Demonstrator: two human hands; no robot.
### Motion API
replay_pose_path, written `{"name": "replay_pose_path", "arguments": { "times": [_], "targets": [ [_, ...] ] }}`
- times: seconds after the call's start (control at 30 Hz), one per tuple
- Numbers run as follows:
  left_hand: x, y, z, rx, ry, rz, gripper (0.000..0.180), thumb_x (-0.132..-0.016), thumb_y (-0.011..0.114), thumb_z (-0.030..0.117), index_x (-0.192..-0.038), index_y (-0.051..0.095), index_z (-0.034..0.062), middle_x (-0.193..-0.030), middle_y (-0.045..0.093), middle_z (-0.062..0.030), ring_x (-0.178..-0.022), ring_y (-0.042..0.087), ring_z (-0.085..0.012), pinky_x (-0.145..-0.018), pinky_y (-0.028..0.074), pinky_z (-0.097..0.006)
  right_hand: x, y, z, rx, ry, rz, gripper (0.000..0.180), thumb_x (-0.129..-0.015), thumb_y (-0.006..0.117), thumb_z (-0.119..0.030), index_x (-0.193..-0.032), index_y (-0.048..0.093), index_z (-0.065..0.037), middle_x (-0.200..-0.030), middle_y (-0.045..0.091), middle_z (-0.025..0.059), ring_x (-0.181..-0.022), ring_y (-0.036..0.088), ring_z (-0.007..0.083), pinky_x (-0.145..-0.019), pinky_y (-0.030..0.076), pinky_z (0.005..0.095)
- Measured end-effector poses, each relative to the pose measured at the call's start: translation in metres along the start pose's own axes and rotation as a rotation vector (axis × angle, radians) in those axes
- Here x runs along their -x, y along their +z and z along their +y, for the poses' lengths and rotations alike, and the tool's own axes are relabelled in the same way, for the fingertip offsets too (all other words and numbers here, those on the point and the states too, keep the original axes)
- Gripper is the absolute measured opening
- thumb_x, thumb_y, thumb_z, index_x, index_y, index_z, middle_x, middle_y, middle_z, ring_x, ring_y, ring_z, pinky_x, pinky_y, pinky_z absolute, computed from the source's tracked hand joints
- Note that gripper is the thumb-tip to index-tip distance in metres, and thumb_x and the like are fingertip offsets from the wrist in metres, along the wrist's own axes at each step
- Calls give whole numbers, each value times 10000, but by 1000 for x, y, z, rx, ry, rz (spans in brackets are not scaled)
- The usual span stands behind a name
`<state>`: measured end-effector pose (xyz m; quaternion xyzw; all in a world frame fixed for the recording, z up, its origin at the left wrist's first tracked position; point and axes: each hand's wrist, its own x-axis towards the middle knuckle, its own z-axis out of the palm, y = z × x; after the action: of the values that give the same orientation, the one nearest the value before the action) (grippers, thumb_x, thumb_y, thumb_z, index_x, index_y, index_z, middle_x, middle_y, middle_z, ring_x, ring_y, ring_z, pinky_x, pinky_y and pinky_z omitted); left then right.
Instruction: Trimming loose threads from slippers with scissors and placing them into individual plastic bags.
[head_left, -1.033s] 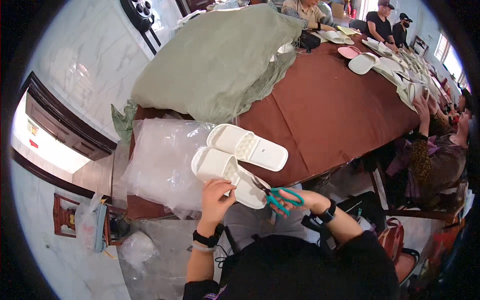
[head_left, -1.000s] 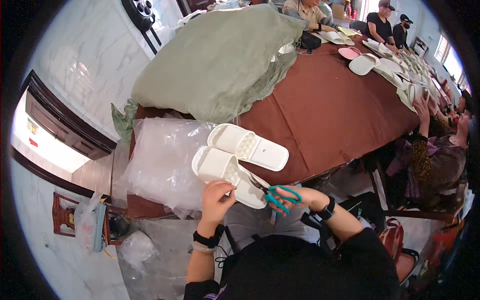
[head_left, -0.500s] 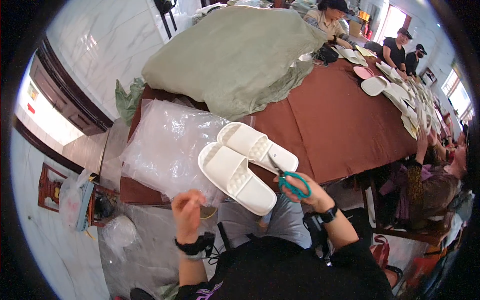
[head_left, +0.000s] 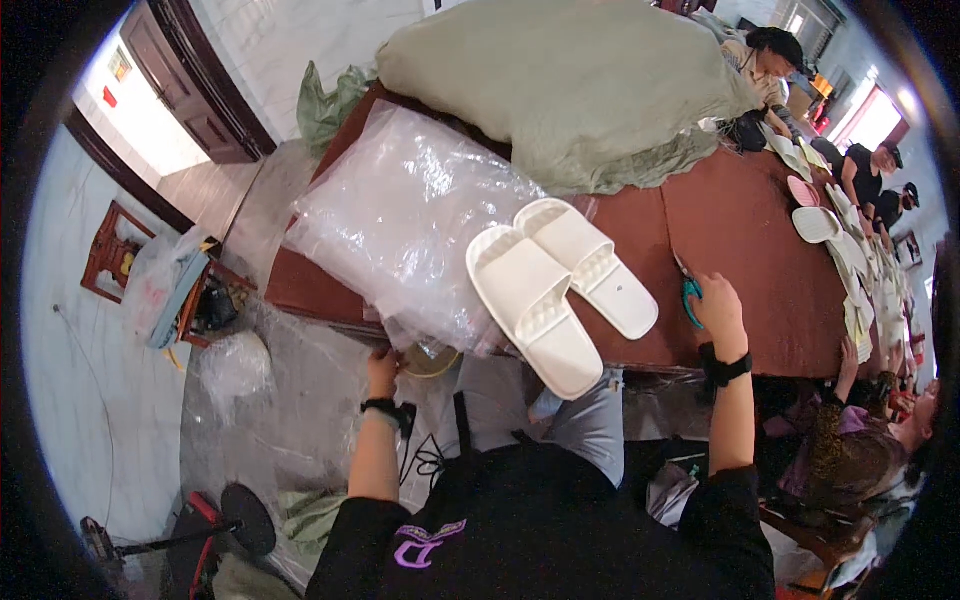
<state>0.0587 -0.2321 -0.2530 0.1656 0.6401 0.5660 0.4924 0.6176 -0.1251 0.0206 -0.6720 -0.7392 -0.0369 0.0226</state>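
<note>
"Right hand first: what's it up to over there?"

"Stretched out across the brown surface, on the teal handles of the scissors. From where I stand, I can't tell whether the fingers grip them or have let go."

"And the left hand?"

"Low at the near edge, just beside the clear plastic bags. Too much of it is hidden to say if it pinches anything."

"Where are the cream slippers, then?"

"Side by side between the two hands. The left one's toe seems to rest on the bags, its heel jutting past the near edge; the right slipper sits a little farther over, its heel toward the scissors."

"How far along would you call it?"

"They're paired up, and the blades are apart from both, so I'd judge no cutting is going on. Whether every trim is made, I can't see. Neither slipper is inside a bag. More slippers lie along the far right."
</note>
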Motion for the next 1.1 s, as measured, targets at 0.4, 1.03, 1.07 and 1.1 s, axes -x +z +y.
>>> {"name": "replay_pose_path", "arguments": {
  "times": [0.4,1.03,1.07,1.1],
  "targets": [
    [36,6,22,-1292,322,-785,429,-836,574,313,-1133,554,5,-1115,581,-227,-1037,555,-355,-878,445,-385,-33,6,-137,-1884,-33,-764,495,-934,502,-179,-1392,316,-148,-1246,494,106,-1006,562,173,-910,444,328],
    [12,247,252,-1171,260,-799,258,-759,675,153,-900,636,-59,-733,649,-95,-634,619,-180,-510,495,-313,82,-45,-31,-2924,91,-308,264,-875,480,-36,-1139,475,-56,-804,530,12,-571,438,79,-521,393,228],
    [2,244,249,-1056,189,-850,252,-793,645,135,-957,612,-54,-789,644,-97,-661,628,-192,-484,502,-316,96,-17,-21,-2912,-53,-287,236,-885,462,-116,-1109,500,-50,-773,518,26,-561,430,116,-516,378,262],
    [-10,235,242,-831,132,-818,311,-822,611,106,-1079,538,-54,-863,633,-110,-695,637,-212,-472,511,-333,105,10,-16,-2976,32,-361,225,-905,447,-192,-1066,530,-59,-738,505,31,-555,418,135,-512,359,277]
  ]
}}
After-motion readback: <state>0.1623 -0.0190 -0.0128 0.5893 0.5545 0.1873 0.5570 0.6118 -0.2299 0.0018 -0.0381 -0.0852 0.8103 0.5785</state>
